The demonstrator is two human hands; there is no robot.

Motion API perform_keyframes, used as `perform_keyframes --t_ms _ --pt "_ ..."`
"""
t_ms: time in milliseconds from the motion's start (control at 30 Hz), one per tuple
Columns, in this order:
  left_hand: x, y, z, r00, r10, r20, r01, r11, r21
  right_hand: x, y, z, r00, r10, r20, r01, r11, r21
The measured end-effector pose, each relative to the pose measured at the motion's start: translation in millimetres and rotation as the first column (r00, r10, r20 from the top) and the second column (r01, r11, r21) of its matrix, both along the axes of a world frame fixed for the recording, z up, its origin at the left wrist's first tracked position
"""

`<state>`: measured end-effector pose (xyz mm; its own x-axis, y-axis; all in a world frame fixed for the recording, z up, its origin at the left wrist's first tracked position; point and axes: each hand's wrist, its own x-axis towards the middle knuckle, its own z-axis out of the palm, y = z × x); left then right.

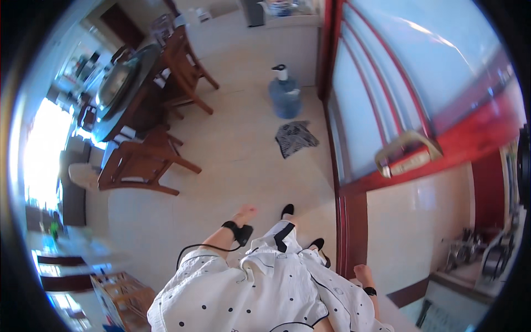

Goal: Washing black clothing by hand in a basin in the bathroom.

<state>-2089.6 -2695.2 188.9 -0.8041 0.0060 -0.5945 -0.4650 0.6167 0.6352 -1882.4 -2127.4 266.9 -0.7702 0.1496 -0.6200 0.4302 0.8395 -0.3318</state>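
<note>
My left hand (245, 212) hangs out over the floor in front of me, with a black strap and a dark box (244, 235) at its wrist; a black cable (193, 247) runs from there. Small and blurred, its fingers do not show clearly, and nothing can be seen in it. Low on the right, my right hand (361, 273) hangs beside the red door frame (352, 238), a black band (370, 290) round the wrist. Its fingers are too indistinct to read, and no held thing shows. Whether it touches the frame I cannot tell.
A red-framed glass door (398, 72) with a brass handle (408, 155) stands at the right. Ahead, a blue water jug (285, 98) with a pump top stands behind a striped cloth (296, 138). Wooden chairs (138, 167) surround a round table (130, 108) on the left.
</note>
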Motion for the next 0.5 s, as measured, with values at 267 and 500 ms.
perform_keyframes --t_ms 267,500 --pt "36 -239 -34 0.983 0.149 0.105 -0.100 0.920 -0.378 -245 -103 -11 0.939 0.320 -0.125 -0.333 0.937 -0.104" --pt "-181 -274 35 0.773 0.625 -0.107 -0.592 0.771 0.234 -459 -286 54 0.894 0.362 -0.265 -0.399 0.911 -0.103"
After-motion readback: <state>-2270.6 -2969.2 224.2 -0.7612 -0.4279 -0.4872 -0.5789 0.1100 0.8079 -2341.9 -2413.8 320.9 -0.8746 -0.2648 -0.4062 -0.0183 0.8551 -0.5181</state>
